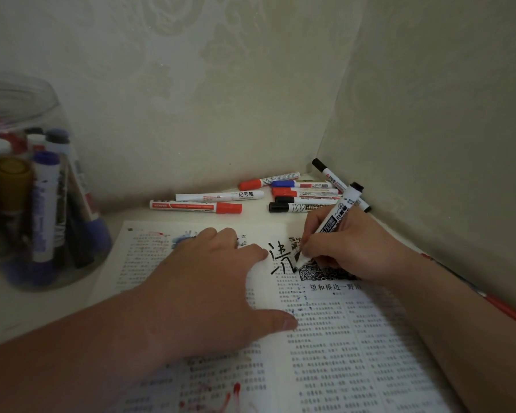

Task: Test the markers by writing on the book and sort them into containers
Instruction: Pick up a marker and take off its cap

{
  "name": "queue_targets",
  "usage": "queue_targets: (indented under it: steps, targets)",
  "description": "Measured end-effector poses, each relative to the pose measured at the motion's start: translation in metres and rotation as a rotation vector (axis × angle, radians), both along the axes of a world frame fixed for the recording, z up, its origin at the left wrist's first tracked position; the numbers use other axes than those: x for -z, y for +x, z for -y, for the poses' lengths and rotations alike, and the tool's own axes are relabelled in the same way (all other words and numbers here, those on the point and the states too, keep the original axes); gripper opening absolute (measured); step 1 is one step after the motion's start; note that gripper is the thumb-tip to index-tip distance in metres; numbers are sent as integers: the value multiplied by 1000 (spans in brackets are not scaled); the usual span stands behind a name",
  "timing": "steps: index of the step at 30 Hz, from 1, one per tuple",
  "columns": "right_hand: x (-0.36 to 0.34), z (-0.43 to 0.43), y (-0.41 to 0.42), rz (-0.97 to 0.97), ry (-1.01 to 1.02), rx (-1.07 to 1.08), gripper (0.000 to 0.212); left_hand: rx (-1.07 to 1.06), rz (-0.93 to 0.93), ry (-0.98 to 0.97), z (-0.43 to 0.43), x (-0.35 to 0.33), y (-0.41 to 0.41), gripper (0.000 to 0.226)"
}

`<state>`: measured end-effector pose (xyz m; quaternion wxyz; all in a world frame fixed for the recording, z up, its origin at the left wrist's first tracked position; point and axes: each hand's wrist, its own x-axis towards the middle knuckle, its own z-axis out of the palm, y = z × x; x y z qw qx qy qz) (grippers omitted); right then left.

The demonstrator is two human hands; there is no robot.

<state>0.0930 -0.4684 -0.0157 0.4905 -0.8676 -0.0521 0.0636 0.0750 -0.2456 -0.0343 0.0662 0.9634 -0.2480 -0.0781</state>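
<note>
An open book point(325, 338) of printed text lies on the desk in front of me. My right hand point(349, 245) grips a white marker with a black end point(337, 216), its tip down on the page beside fresh black strokes point(279, 257). Flat on the left page, my left hand point(215, 281) presses the book with straight fingers. Several capped markers lie behind the book: red ones point(195, 206), a white one point(219, 196), and a pile of red, blue and black ones point(303, 193) in the corner.
A clear plastic jar point(27, 186) holding several markers stands at the left on the desk. Walls close the back and the right side, meeting in a corner behind the marker pile. A red object point(507, 312) lies along the right wall.
</note>
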Motion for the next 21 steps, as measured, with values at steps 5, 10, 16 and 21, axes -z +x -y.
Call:
queue_targets:
  steps: [5,10,16,21]
  targets:
    - [1,1,-1,-14,33,-47,17,-5,-17,7,1,-2,0,105]
    - [0,0,-1,27,9,-28,11,-12,6,-11,1,-2,-2,104]
    - [-2,0,-4,15,8,-36,10,-10,12,-33,0,-3,-2,102]
    - [-1,2,-1,45,141,38,11,-4,39,-168,2,-3,-4,111]
